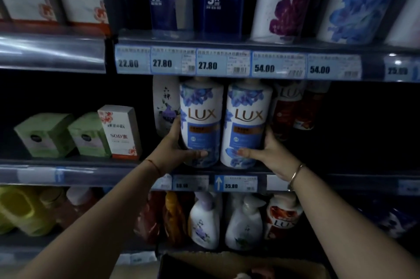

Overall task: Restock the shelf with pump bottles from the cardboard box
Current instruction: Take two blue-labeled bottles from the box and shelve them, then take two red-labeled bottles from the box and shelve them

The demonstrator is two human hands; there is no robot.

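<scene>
Cardboard box sits lowest in view, below the middle shelf, its flaps open and its contents too dim to tell. Two forearms reach up from either side of it to that shelf. On the shelf's front edge stand two bottles, touching side by side: the left bottle and the right bottle. Both are white, with blue flowers, a gold "LUX" and a blue label panel. Each stands upright, long axis vertical, label facing out; their tops are hidden behind the price rail of the shelf above. The left hand wraps the left bottle's lower outer side, thumb across its front. The right hand cups the right bottle likewise, thumb on the front. A red bottle stands just right of the pair, farther back.
</scene>
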